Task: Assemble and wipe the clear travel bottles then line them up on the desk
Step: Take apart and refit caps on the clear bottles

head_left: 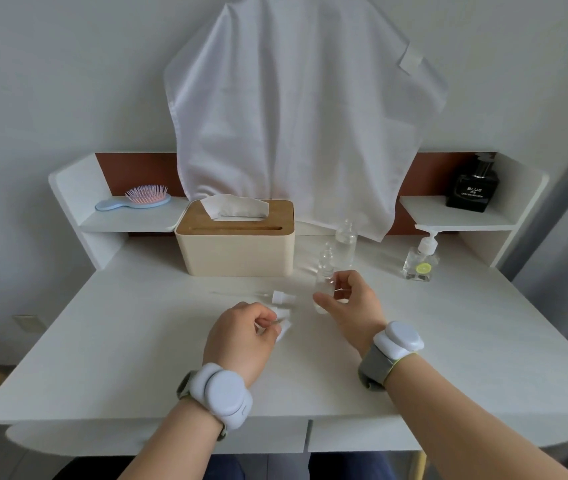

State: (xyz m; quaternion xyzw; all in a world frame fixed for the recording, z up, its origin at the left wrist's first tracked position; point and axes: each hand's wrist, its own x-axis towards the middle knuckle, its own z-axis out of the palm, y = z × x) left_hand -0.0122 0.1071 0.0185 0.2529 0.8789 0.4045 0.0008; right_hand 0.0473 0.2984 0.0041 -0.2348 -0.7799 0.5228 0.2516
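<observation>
While the right hand (348,299) curls its thumb and fingers around a small clear bottle (322,292) standing on the desk (137,358), the left hand (241,337) pinches a white dropper cap (283,325) just to the left of it. A second dropper cap with its glass pipette (258,296) lies flat on the desk beyond the left hand. Two more clear bottles, a short one (326,259) and a taller one (346,242), stand uncapped farther back, right of the tissue box (234,240).

Risks: the held bottle is light and narrow, so a sideways push while the cap is seated could tip it into the short bottle close behind. The loose pipette could roll or snap if a wrist comes down on it.

Hard to make out: the bottles' transparency blurs their outlines against the white desk; whether the left hand also holds a tissue or only the cap cannot be told. The held bottle's neck is partly covered by fingers.
</observation>
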